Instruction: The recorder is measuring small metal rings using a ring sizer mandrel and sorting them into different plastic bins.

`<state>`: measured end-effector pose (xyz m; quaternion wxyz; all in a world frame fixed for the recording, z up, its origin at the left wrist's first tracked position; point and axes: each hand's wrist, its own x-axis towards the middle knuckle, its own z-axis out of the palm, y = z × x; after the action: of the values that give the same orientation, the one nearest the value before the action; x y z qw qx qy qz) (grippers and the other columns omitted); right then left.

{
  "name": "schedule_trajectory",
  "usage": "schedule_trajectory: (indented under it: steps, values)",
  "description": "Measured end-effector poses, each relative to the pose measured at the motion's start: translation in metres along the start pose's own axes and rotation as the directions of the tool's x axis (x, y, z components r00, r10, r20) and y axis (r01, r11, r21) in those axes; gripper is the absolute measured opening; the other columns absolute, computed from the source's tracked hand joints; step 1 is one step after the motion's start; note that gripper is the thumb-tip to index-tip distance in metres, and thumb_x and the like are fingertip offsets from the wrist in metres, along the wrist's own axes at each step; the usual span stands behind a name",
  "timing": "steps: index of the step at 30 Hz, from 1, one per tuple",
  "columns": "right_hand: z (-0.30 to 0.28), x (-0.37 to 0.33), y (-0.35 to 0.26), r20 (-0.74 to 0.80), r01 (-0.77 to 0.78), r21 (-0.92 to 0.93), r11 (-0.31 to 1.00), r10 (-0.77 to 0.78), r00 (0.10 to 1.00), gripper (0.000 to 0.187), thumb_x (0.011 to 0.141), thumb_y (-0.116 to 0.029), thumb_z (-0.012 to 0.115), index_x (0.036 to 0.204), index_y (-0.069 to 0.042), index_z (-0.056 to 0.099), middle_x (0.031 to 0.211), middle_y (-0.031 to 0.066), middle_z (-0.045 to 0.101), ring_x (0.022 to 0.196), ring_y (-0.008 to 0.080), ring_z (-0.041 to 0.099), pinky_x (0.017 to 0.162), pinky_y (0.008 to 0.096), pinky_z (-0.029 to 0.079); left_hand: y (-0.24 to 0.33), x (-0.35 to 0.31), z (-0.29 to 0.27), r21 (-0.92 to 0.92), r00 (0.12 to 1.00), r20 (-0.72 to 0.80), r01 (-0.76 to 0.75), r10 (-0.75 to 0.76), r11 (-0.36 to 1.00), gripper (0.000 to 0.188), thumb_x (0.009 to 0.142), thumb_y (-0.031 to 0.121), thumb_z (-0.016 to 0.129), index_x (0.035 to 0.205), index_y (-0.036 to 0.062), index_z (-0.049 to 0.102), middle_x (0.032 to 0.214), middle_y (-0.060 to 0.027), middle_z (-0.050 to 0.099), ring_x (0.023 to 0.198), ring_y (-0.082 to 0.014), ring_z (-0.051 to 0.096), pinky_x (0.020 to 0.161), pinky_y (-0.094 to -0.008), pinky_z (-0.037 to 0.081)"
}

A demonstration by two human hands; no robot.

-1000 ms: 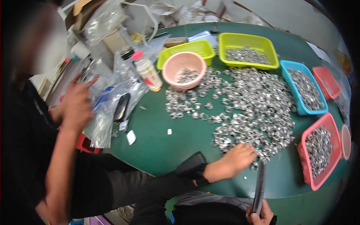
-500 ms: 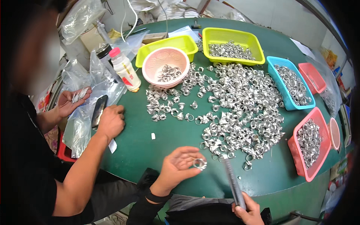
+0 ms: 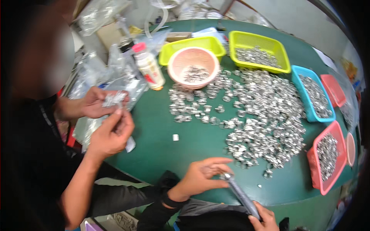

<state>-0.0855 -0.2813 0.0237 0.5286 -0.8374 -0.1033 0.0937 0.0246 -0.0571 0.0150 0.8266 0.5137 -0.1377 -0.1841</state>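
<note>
My right hand [image 3: 265, 218] is closed round the thick end of a grey tapered ring mandrel [image 3: 243, 198], which slants up and to the left. At its narrow tip, my left hand [image 3: 203, 177] pinches a silver ring [image 3: 223, 176] between thumb and fingers. The ring is blurred and partly hidden, so whether it sits around the tip or just beside it I cannot tell. Just beyond my hands spreads a large heap of silver rings [image 3: 266, 115] on the green table [image 3: 154, 154].
At left, a co-worker's hands [image 3: 111, 131] hold several small silver pieces. Behind the heap are a pink bowl [image 3: 177, 63], two yellow-green baskets [image 3: 260, 36] and a white bottle [image 3: 149, 69]. A blue basket [image 3: 302, 92] and a pink basket [image 3: 316, 169] of rings stand right.
My left hand has carried the ring to the mandrel's tip. The view has shifted left. The co-worker's right hand has left the table and joined the other hand at the small pieces.
</note>
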Motion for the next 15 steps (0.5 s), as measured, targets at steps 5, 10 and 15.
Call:
schedule_trajectory:
  steps: [5,10,15]
  values:
    - [0.002,0.0,-0.003,0.03,0.092,-0.145,0.985,-0.088,0.996,0.036,0.074,-0.005,0.049,0.108,0.005,0.04,0.088,0.0212,0.053,0.078,0.0259,0.054,0.069,0.0281,0.04,-0.007,-0.006,0.021,0.031,0.98,0.129,0.145,-0.148,0.989,0.058,0.061,-0.007,0.062,0.112,-0.0036,0.035,0.091,-0.0111,0.053,0.087,-0.0147,0.049,0.078,-0.0275,0.038]
    - [0.012,-0.002,-0.001,0.044,-0.139,0.023,0.99,0.137,0.99,0.036,0.075,-0.006,0.048,0.108,0.006,0.039,0.083,0.0153,0.052,0.071,0.0164,0.048,0.066,0.0243,0.038,-0.018,-0.009,0.025,0.002,0.972,0.145,0.186,-0.184,0.983,0.053,0.064,0.0,0.063,0.11,-0.0018,0.037,0.093,-0.0085,0.053,0.089,-0.0137,0.049,0.079,-0.0279,0.038]
    - [0.021,-0.002,0.006,-0.07,-0.156,0.118,0.981,0.165,0.984,0.039,0.076,-0.007,0.049,0.11,0.007,0.038,0.084,0.0089,0.051,0.073,0.0119,0.045,0.067,0.0218,0.037,-0.027,-0.008,0.026,0.016,0.989,0.129,0.064,-0.066,0.998,0.039,0.069,0.007,0.06,0.103,-0.0025,0.043,0.094,-0.0085,0.052,0.086,-0.0133,0.049,0.077,-0.0265,0.038]
